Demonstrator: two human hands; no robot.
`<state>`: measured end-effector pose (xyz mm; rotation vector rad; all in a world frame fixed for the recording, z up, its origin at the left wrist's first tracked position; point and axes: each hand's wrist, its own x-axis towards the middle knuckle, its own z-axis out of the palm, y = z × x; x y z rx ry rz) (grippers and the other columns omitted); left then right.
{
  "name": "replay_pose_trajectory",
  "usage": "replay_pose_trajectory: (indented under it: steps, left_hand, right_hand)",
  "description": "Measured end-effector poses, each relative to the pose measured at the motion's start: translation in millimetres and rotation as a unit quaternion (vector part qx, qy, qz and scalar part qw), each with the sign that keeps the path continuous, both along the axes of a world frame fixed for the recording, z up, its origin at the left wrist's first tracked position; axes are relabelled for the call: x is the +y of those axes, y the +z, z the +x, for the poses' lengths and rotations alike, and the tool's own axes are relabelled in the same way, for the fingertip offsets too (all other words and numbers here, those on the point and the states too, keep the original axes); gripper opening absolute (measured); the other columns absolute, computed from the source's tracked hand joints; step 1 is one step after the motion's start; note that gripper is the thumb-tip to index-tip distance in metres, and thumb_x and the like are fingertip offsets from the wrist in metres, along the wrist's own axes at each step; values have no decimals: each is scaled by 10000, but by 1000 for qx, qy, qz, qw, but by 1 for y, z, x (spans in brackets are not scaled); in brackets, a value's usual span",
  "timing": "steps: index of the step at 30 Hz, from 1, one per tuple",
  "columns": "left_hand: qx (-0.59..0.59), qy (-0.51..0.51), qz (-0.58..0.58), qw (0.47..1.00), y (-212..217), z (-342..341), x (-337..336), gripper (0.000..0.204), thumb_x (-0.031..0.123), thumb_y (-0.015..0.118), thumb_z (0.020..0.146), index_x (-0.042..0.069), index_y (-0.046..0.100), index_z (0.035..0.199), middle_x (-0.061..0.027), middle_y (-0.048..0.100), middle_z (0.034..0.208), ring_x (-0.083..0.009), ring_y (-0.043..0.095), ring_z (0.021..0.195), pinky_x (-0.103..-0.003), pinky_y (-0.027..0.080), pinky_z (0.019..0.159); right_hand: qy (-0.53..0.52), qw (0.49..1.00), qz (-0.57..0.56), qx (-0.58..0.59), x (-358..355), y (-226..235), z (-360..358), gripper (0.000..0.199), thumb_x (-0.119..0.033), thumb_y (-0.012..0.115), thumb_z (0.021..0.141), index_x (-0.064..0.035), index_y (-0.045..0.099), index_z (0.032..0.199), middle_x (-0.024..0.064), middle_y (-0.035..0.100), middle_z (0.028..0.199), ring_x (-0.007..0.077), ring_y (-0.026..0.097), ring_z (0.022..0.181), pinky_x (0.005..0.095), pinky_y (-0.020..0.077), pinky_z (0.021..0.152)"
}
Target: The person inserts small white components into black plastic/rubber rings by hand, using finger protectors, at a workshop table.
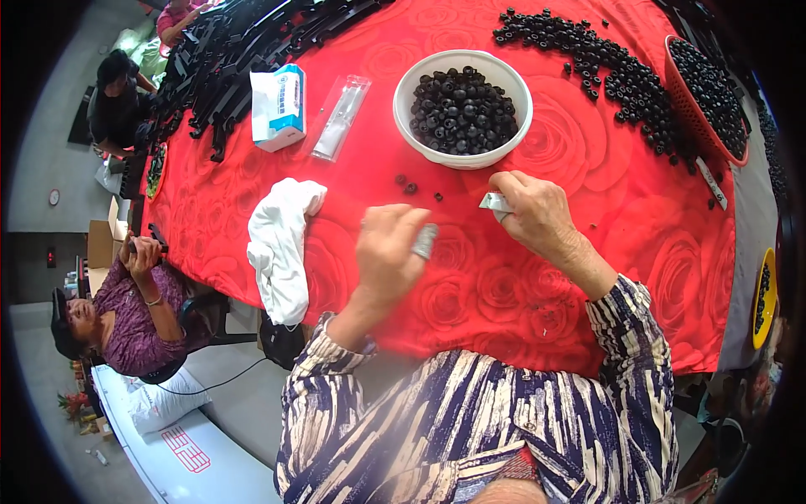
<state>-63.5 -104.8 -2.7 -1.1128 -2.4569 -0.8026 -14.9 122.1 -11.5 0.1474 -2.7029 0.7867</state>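
Grey tape roll (425, 241) sat pinched in the left hand (388, 256), whose grip was closed around it just above the red rose-patterned surface (504, 286). The right hand (537, 214) had its grip closed on a small silvery strip (495, 202), held close to the roll but apart from it. Both hands hovered near the front edge of the surface, with striped sleeves (625, 336) running back toward the person.

Just beyond the hands stood a white bowl (463, 107) filled with small black rings, and 3 or so loose black rings (411, 186) lay between the bowl and the left hand. A long heap of black rings (613, 76) stretched across the far right, beside a red basket (709, 97) holding more. A white cloth (281, 244) draped over the left edge. Farther back lay a white and blue box (279, 105) and a clear plastic sleeve (340, 118). A seated person in purple (134, 311) was at the left.
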Motion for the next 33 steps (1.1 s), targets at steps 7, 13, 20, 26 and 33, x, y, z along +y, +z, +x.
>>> replay_pose_trajectory:
  steps: [7, 13, 20, 26, 33]
  left_hand:
    - [51, -69, -53, 995, 4, 7, 8, 364, 90, 672, 706, 36, 616, 1062, -116, 580, 1019, -298, 542, 918, -405, 443, 797]
    - [163, -200, -106, 960, -5, -18, 80, 346, 128, 624, 768, 86, 614, 1111, -86, 570, 1064, -269, 533, 981, -389, 437, 815]
    - [215, -120, -190, 951, -14, -29, 45, 264, 103, 581, 737, 39, 638, 987, -95, 593, 1005, -261, 546, 956, -374, 459, 785]
    - [139, -116, -57, 982, 15, 8, 41, 275, 107, 689, 751, 58, 645, 1019, -106, 582, 995, -283, 551, 932, -407, 428, 815]
    - [-64, -233, 66, 968, 34, 34, 174, 452, 200, 713, 786, 51, 549, 1180, -146, 554, 1110, -328, 492, 1060, -433, 372, 894]
  right_hand:
    - [-46, 998, -34, 14, 32, 8, 39, 169, -100, 659, 748, -63, 586, 895, 110, 585, 779, 332, 609, 688, 421, 480, 560]
    - [-98, 993, -63, 22, 56, 2, 75, 150, -49, 651, 738, -62, 591, 874, 104, 587, 766, 308, 609, 665, 400, 469, 544]
    - [-161, 982, -1, 97, 90, 2, 96, 111, -54, 670, 793, -32, 588, 864, 129, 564, 726, 306, 582, 614, 373, 447, 516]
    - [-196, 978, 3, 77, 91, -7, 106, 95, -78, 670, 774, -51, 592, 821, 118, 575, 689, 317, 591, 598, 395, 459, 517]
    - [-214, 964, -64, 145, 96, -16, 98, 128, -70, 669, 722, -64, 607, 834, 100, 597, 723, 303, 608, 625, 392, 472, 530]
